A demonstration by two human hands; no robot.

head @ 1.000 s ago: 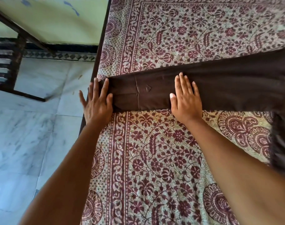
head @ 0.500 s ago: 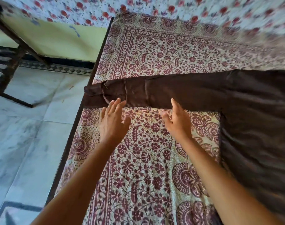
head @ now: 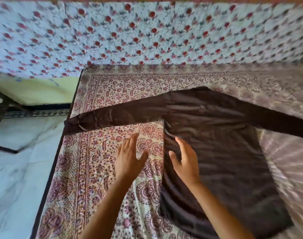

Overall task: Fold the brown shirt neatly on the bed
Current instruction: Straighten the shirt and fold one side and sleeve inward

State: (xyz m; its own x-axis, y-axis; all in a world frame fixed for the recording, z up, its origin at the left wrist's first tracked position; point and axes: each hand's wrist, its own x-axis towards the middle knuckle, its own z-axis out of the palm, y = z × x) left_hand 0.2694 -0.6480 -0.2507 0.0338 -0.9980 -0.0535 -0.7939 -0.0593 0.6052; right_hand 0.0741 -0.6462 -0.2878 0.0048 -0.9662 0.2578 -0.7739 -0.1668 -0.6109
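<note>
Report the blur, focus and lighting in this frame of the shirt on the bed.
Head view: motion blur smears the floral cloth up top and streaks the bedspread at far right; the brown shirt, left hand and right hand are soft-edged; light is even, faint sheen on shirt folds, no hard glare.

We record the shirt [head: 216, 152] as plain dark brown, unpatterned. The bedcover [head: 99, 169] is cream, printed in maroon with scrolling flowers, round medallions and a banded border. The hanging cloth [head: 147, 31] is white with repeating red flower sprigs. The wall [head: 40, 90] is pale yellow-green and the floor [head: 17, 169] pale grey, faintly marbled.
</note>
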